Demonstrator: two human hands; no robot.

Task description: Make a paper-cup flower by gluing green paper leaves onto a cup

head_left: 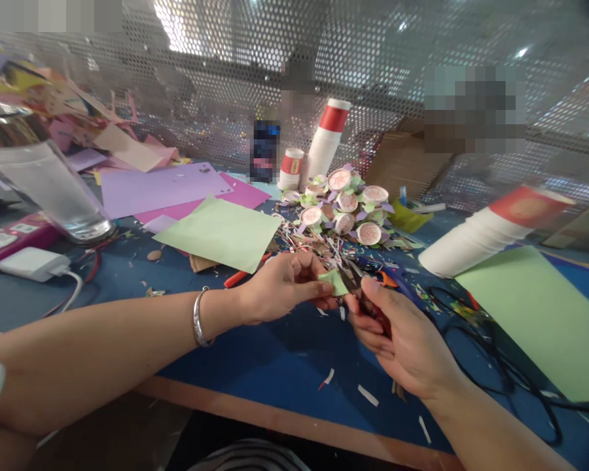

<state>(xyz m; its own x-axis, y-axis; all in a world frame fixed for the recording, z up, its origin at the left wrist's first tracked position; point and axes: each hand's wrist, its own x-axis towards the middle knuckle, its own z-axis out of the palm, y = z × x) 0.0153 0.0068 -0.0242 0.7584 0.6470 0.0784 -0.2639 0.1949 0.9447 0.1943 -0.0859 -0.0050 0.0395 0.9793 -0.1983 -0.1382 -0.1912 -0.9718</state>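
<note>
Between the thumb and fingers of my left hand (pixel 279 288) is a small piece of light green paper (pixel 334 283). My right hand (pixel 405 340) is closed round the handles of a pair of scissors (pixel 383 322); the dark blades point up and left, right beside the green paper. Whether the blades touch the paper, I cannot tell. Behind both hands lies a pile of thin paper scraps (pixel 302 237). Just beyond it stands a cluster of small round paper-cup pieces (pixel 347 201) with green and purple paper bits around them.
Coloured paper sheets (pixel 220 232) lie at the left, near a tall glass of water (pixel 49 176) and a power strip (pixel 22 239) with a white plug. Stacked paper cups (pixel 491 229) lean at the right by black cables (pixel 495 366). A perforated metal panel (pixel 216 85) closes the back.
</note>
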